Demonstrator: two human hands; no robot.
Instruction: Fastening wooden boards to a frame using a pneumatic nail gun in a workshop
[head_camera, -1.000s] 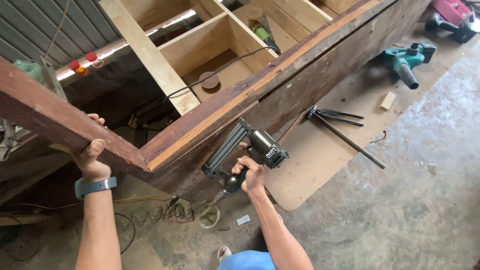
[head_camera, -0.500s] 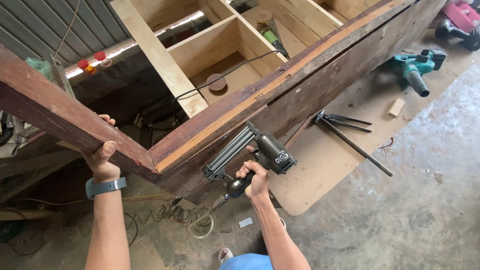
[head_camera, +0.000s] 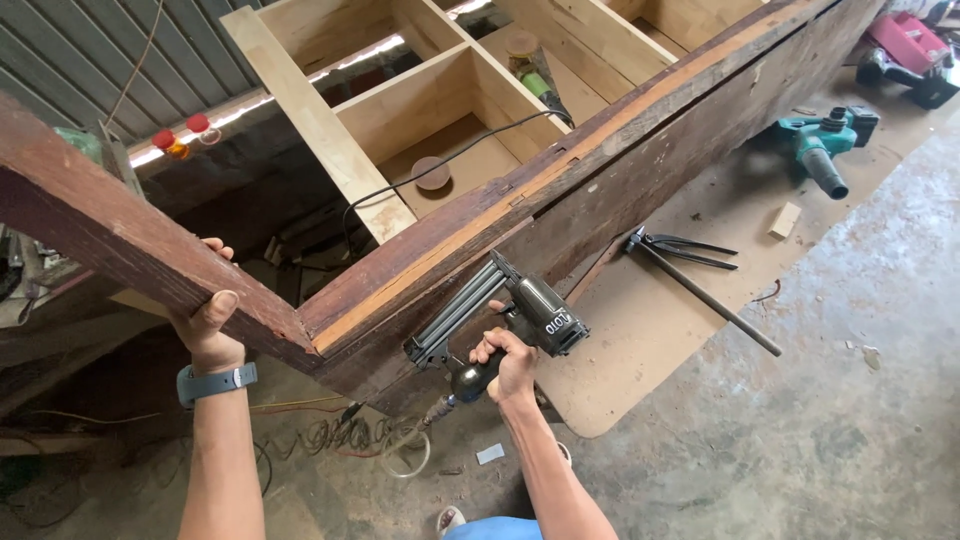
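The left hand (head_camera: 208, 325) grips the short dark beam (head_camera: 120, 245) from below, thumb on its near face, just left of the corner joint. The right hand (head_camera: 508, 362) is closed around the handle of a black nail gun (head_camera: 495, 315), whose nose presses against the long beam (head_camera: 600, 150) just right of that corner. Right of the gun, pincers (head_camera: 690, 265) lie on the floor.

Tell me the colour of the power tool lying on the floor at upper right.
Teal with black parts, clearest in the head view.
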